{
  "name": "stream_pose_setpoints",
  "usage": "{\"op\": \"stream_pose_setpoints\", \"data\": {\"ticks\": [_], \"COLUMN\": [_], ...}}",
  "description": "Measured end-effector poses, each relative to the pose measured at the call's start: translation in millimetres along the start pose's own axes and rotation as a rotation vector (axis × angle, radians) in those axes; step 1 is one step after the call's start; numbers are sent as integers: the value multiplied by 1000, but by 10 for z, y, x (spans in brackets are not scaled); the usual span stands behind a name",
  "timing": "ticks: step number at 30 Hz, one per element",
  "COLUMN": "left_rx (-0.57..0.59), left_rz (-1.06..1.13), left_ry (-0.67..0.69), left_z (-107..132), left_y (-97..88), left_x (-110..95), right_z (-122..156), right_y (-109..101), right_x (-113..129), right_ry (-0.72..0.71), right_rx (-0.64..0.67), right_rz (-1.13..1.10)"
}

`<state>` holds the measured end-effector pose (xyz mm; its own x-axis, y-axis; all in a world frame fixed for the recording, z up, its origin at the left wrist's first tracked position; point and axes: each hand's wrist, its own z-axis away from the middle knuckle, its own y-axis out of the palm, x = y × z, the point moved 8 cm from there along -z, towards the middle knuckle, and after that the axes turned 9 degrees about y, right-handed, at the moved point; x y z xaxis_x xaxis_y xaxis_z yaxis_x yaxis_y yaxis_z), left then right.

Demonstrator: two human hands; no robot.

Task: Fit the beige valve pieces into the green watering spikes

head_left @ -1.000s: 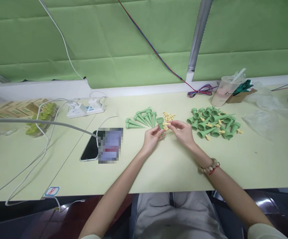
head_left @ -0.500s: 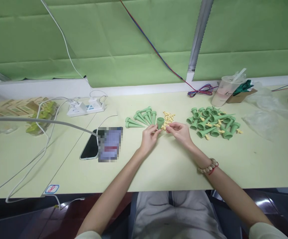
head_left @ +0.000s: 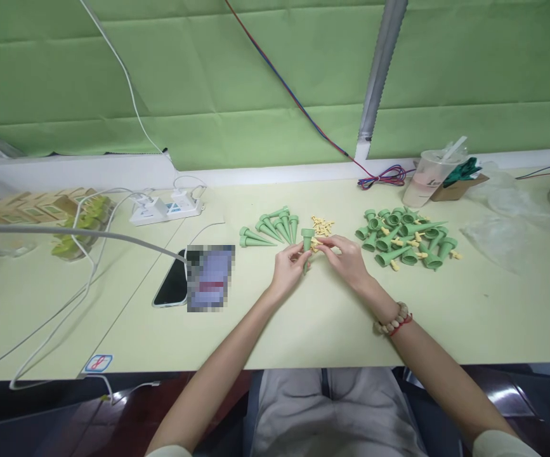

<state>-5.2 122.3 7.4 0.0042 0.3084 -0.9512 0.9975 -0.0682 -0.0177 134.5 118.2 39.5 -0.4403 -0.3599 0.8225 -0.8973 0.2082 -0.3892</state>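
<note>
My left hand (head_left: pixel 287 271) is closed round a green plastic spike cone (head_left: pixel 307 240), held upright with its wide mouth up. My right hand (head_left: pixel 347 256) pinches a small yellow piece (head_left: pixel 315 244) against the cone's side. Just beyond the hands lies a small heap of yellow pieces (head_left: pixel 323 225). A row of bare green cones (head_left: pixel 271 229) lies to the left of it. A pile of green cones with yellow pieces fitted (head_left: pixel 405 237) lies to the right.
A phone (head_left: pixel 176 287) on a charging cable lies left of my hands. A white power strip (head_left: pixel 164 207), small boxes (head_left: pixel 32 206), a plastic drink cup (head_left: pixel 427 176), clear bags (head_left: pixel 503 231) and coloured wires (head_left: pixel 384 174) sit on the pale green table (head_left: pixel 303 324).
The cone was tipped with its mouth towards me half a second ago and now stands upright. Both hands shifted slightly towards me while staying together on the cone.
</note>
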Motion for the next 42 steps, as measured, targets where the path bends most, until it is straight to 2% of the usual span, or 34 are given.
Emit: {"op": "stream_pose_setpoints", "data": {"ticks": [3,5,9,12,14,19,21,25,30,33,36,42], "left_rx": [25,2,-45,-32,-21,-4,-45,-110,-52,-48,-55,67], "left_rz": [-44,-101,-145,-192,-231,-211,-204,-196,-112,45,144,106], "left_ry": [46,108,195,222,218,136,97,48,-51,-147,-179,-207], "left_z": [7,-2,-24,-32,-32,-36,-40,-32,2,21,23,75], "left_y": [5,-41,-141,-149,-130,-77,-118,-205,-133,-94,-98,-45], "left_x": [-32,-81,-157,-162,-129,52,121,195,261,276,222,155], "right_z": [9,11,83,131,114,61,81,63,24,-3,-23,-28], "right_y": [-28,13,293,408,383,190,194,183,195,197,214,213], "right_x": [-28,-106,-273,-290,-291,-116,-120,-86,-40,-102,-161,-264], "right_ry": [81,232,634,751,695,276,256,181,31,45,76,188], "right_rx": [-51,-19,254,383,366,165,171,167,165,161,190,209], "right_rz": [-94,-235,-614,-716,-602,49,164,162,105,30,-118,-266]}}
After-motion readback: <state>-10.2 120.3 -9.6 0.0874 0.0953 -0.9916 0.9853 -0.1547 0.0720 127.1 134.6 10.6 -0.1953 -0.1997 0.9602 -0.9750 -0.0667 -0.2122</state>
